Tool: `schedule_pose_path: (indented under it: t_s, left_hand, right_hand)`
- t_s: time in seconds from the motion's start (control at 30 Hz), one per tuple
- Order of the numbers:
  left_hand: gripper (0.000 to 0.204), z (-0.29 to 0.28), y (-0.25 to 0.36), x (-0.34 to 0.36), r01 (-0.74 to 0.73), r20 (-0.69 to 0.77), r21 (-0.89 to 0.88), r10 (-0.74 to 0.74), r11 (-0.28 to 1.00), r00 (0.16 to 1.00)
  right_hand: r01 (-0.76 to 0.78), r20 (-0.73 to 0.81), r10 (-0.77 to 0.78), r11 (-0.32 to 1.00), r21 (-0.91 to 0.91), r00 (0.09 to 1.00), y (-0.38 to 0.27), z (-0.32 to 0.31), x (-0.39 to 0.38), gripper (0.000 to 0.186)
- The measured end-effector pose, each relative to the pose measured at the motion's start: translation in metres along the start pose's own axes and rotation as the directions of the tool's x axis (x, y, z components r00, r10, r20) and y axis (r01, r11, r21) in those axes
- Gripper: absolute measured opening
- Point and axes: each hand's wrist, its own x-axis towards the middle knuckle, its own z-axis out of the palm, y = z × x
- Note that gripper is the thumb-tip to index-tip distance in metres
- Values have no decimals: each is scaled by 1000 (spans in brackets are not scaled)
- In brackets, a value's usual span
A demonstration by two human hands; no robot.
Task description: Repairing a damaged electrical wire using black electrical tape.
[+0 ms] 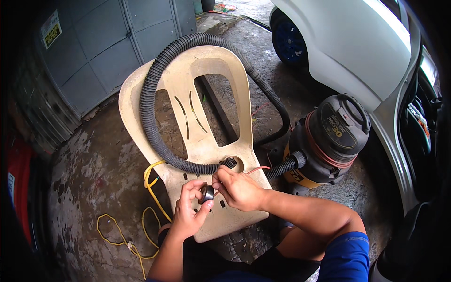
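My left hand (pixel 188 209) holds a small black roll (pixel 206 193), apparently electrical tape, between thumb and fingers. Right beside it, my right hand (pixel 239 188) is closed in a pinch. A thin red cord (pixel 259 169) comes out behind the right hand, and a bit of the same colour shows between the two hands. What lies inside the right fingers is mostly hidden. Both hands are over the seat of a cream plastic chair (pixel 228 225). The end of a black ribbed hose (pixel 197 167) rests on the seat, just beyond my hands.
The hose loops over the chair back. To the right stands a black and yellow vacuum cleaner (pixel 336 127), with red cord wrapped around it. A yellow cord (pixel 149 185) is looped at the chair's left and trails onto the floor. A white car (pixel 347 47) with an open door stands behind.
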Motion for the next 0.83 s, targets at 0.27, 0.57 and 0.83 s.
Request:
schedule_pose_path:
  t_s: [0.27,0.57,0.83]
  left_hand:
    - [17,-4,30,32,294,-42,221,-292,930,955]
    - [11,-1,7,7,69,-150,35,-63,997,987]
    - [23,-12,18,11,-97,119,223,72,970,990]
  right_hand:
    - [6,-201,49,965,262,978,-15,-21,-3,7]
    - [-204,-94,220,967,154,971,-13,-17,1,41]
    - [238,217,-186,940,-244,958,1,-17,3,117]
